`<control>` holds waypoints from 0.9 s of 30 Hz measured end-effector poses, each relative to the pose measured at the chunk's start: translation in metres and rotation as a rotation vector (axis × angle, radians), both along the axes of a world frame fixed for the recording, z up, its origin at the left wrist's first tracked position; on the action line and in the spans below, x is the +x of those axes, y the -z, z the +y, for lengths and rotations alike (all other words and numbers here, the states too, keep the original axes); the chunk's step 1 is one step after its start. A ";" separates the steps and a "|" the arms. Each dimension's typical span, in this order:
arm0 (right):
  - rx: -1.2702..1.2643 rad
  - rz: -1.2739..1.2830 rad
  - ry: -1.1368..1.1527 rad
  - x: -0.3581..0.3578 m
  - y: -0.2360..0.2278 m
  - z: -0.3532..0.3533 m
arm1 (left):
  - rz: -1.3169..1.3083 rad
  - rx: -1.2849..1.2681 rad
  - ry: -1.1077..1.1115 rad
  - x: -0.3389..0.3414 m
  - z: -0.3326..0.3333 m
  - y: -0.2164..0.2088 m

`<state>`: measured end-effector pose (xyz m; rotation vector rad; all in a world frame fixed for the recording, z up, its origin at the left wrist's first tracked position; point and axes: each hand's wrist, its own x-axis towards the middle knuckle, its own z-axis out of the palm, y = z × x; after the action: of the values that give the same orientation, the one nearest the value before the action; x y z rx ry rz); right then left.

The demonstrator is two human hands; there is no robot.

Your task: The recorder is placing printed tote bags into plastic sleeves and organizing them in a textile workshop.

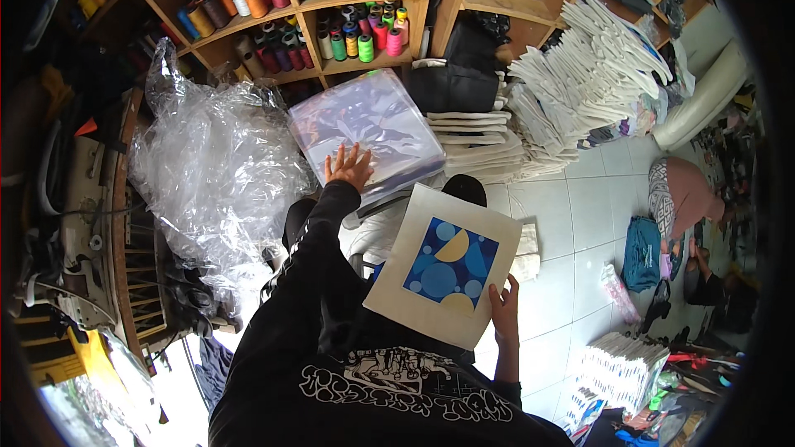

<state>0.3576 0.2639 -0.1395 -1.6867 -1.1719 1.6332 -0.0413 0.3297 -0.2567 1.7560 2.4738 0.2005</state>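
so the cream panel with the blue circle print (447, 265) sits over the lap, right and nearer the body from the pile of clear plastic sleeves (364, 116), its slightly longer axis slanting from upper right to lower left. Left hand (350, 167) is the one at the sleeves, palm down, fingers spread, nothing gripped, arm reaching forward. Right hand (503, 308) has the panel's right edge between thumb and fingers, forearm coming up from below

Lower left overexposed; glare on crumpled plastic (219, 161); fisheye corners black.
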 end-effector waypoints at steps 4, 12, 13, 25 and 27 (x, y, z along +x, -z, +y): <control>0.046 -0.047 -0.036 0.000 -0.001 0.001 | -0.076 0.082 -0.028 -0.006 0.003 0.004; 0.258 -0.261 -0.053 0.000 -0.014 0.004 | -0.384 0.194 -0.140 -0.036 0.025 -0.009; 0.259 -0.257 -0.052 -0.001 -0.015 0.003 | -0.366 0.310 -0.161 -0.042 0.026 -0.009; 0.401 0.358 -0.427 -0.120 -0.052 0.048 | -1.140 0.489 -0.091 -0.097 0.035 -0.068; 0.364 0.396 -0.459 -0.162 -0.018 0.068 | -1.242 0.431 -0.085 -0.089 0.034 -0.074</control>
<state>0.1960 0.3324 -0.1220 -0.8594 -1.5997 1.7677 -0.1298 0.3639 -0.1829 1.0065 1.5829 1.3963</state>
